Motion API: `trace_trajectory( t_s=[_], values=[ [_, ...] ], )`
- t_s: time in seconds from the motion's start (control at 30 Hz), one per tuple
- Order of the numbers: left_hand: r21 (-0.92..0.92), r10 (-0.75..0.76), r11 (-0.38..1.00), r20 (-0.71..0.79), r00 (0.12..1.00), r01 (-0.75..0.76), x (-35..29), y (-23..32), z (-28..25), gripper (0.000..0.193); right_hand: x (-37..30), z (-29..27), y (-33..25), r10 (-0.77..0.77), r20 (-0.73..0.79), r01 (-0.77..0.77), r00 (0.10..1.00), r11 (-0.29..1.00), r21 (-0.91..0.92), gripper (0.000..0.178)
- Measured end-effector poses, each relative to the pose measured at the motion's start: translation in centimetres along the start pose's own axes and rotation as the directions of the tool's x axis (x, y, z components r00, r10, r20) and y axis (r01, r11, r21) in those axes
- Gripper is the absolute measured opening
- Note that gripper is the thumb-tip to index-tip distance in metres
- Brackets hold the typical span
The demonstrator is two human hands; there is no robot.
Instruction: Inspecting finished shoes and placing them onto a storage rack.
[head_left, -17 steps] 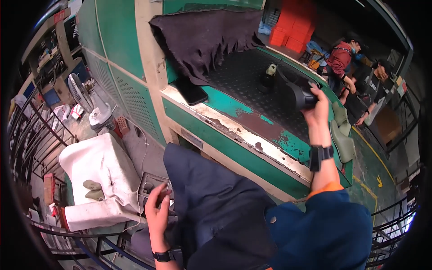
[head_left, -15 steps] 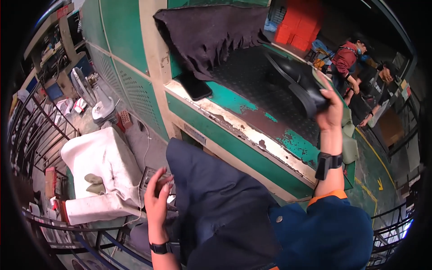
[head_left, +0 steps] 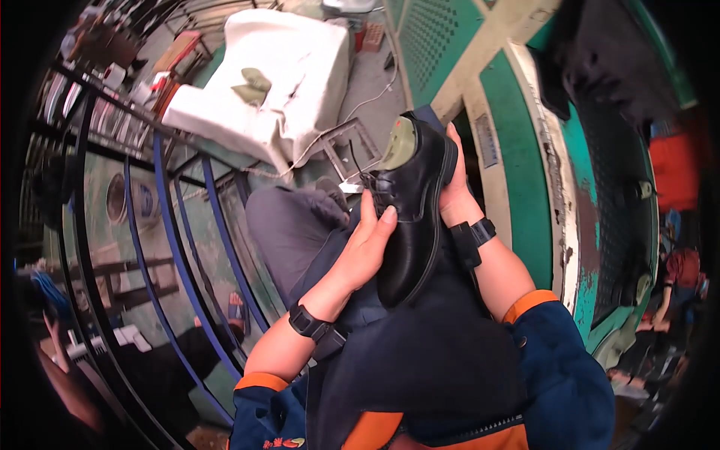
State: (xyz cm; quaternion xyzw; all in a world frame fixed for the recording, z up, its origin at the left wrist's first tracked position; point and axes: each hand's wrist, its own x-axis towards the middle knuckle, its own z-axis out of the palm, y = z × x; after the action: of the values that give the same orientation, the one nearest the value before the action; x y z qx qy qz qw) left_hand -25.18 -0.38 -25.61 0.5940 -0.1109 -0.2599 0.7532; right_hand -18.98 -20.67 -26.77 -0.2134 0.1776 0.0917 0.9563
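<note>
A black leather lace-up shoe is held over my lap, toe toward me and heel pointing away. Inside its opening shows a pale green shoe last. My right hand is closed round the heel end from the right, its fingers partly hidden behind the shoe. Against the left side of the shoe lies my left hand, its thumb and fingers closed at the laces. One lace end sticks up beyond the fingertips. A dark apron covers my lap below the shoe.
Ahead stands a block draped in white cloth with olive-green pieces on it. Blue-black metal rails run along my left. At right is a green machine bench. Other people show at far right and lower left.
My view has swung left, away from the bench. My right hand has brought the shoe from over the bench to my lap, and my left hand has come onto it.
</note>
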Motion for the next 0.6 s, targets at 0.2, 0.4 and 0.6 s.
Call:
trace_trajectory(
  t_s=[0.2,0.4,0.6],
  values=[
    [0.098,0.040,0.994,0.012,0.999,-0.041,-1.2,0.7,-2.1,0.048,1.3,-3.5,1.1,0.142,0.122,-0.139,0.982,0.990,-0.027,0.067],
    [0.530,0.076,0.846,-0.022,0.997,-0.053,1.1,1.3,-1.9,0.064,1.0,-4.9,0.1,0.057,0.014,-0.058,0.998,0.996,0.068,0.058],
    [0.556,0.442,0.729,0.062,0.895,-0.398,4.3,-3.6,-3.1,0.077,0.7,-7.0,-0.9,-0.010,0.092,0.004,0.996,0.997,0.072,0.055]
  ],
)
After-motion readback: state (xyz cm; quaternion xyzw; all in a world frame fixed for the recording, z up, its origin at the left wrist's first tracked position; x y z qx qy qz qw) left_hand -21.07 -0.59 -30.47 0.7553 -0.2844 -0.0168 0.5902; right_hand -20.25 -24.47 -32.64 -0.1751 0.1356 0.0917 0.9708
